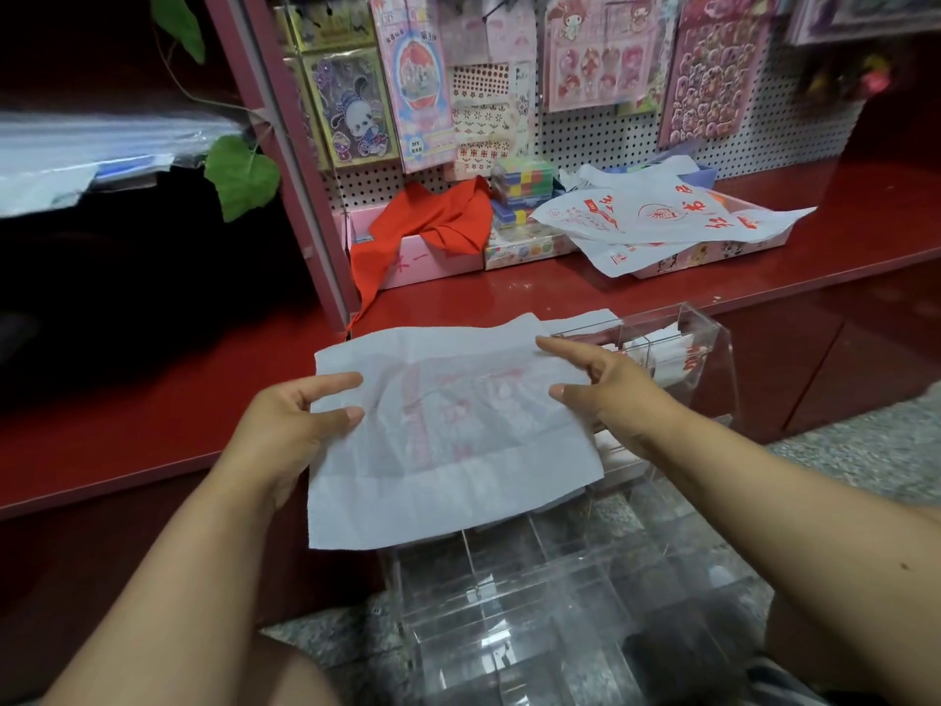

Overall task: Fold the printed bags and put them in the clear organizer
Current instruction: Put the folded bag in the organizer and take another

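Folding was underway at frame centre: the left hand (290, 415) pinched the printed bag (448, 430) over the clear organizer (713, 359), the right hand (606, 384) spread; next probably creasing it.

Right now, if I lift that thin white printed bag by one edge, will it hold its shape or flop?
The thin white printed bag will probably flop: it is creased and already sags over the clear acrylic organizer. It looks very light, since the left hand holds it by a pinch alone. It may slide on the smooth acrylic.
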`<state>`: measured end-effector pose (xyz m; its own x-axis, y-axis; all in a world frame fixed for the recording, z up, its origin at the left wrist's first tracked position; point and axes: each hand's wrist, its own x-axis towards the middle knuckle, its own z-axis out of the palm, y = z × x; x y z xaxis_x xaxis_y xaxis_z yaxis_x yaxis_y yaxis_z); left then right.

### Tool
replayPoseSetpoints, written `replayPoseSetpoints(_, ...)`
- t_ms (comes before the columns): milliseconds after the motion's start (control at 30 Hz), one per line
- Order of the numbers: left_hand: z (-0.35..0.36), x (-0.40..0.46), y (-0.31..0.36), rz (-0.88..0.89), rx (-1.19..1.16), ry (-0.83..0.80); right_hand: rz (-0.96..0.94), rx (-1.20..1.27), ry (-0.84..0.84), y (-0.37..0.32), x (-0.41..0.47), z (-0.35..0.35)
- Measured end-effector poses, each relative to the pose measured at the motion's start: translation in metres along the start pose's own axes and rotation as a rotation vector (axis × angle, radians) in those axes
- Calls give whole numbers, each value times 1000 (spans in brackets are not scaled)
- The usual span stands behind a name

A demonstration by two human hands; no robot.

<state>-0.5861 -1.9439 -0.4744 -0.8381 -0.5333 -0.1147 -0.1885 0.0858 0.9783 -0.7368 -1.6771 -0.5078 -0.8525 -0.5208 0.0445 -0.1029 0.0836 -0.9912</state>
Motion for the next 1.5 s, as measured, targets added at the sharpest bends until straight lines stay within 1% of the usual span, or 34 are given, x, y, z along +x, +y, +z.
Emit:
replayPoseSetpoints(67,-2,-3,4,30,-17,33,-9,-25,16,-11,-1,-7)
replayPoseSetpoints(200,-10,-5,11,152,-69,89,-104,-76,72,-34,-5,-19)
replayPoseSetpoints(333,-13,-12,27,322,-11,162,-189,-119,131,-51,-6,-26)
replayPoseSetpoints(400,-11,-15,36,402,16,215,-256,-220,176,-60,-7,-26)
replayPoseSetpoints(500,-11,-17,44,508,139,299,-323,-444,283,-68,-5,-25)
replayPoseSetpoints(633,-10,-21,48,573,246,365,-406,-577,405,-72,-2,-26)
replayPoseSetpoints(700,-12,-20,46,578,256,378,-462,-550,438,-72,-1,-25)
replayPoseSetpoints(767,-13,-17,44,588,265,402,-441,-368,396,-72,0,-25)
replayPoseSetpoints(800,-13,-16,43,591,258,412,-398,-249,363,-71,1,-25)
replayPoseSetpoints(833,-12,-14,42,580,218,405,-345,-149,339,-68,3,-25)
replayPoseSetpoints(900,-6,-12,40,528,112,355,-285,-47,326,-64,6,-22)
replayPoseSetpoints(967,3,-9,35,503,105,338,-272,-18,356,-59,11,-17)
replayPoseSetpoints(1033,9,-3,28,497,127,365,-262,-34,374,-53,17,-13)
replayPoseSetpoints(1100,13,4,22,481,140,398,-207,-44,367,-48,21,-9)
replayPoseSetpoints(1133,14,7,20,457,149,413,-171,15,340,-45,23,-9)
replayPoseSetpoints(1200,15,14,17,405,172,439,-57,85,162,-38,23,-11)
replayPoseSetpoints(1233,15,18,13,375,187,451,-13,61,49,-35,22,-13)
replayPoseSetpoints(1267,14,20,11,343,195,456,22,26,-29,-30,23,-16)
replayPoseSetpoints(1300,13,24,8,306,194,460,58,-11,-42,-27,21,-17)
replayPoseSetpoints(1400,12,29,3,154,146,416,131,-64,160,-17,22,-16)
replayPoseSetpoints(1467,14,25,6,45,153,330,176,-81,244,-8,26,-14)
replayPoseSetpoints(1500,13,22,8,7,142,254,196,-106,268,-6,24,-11)
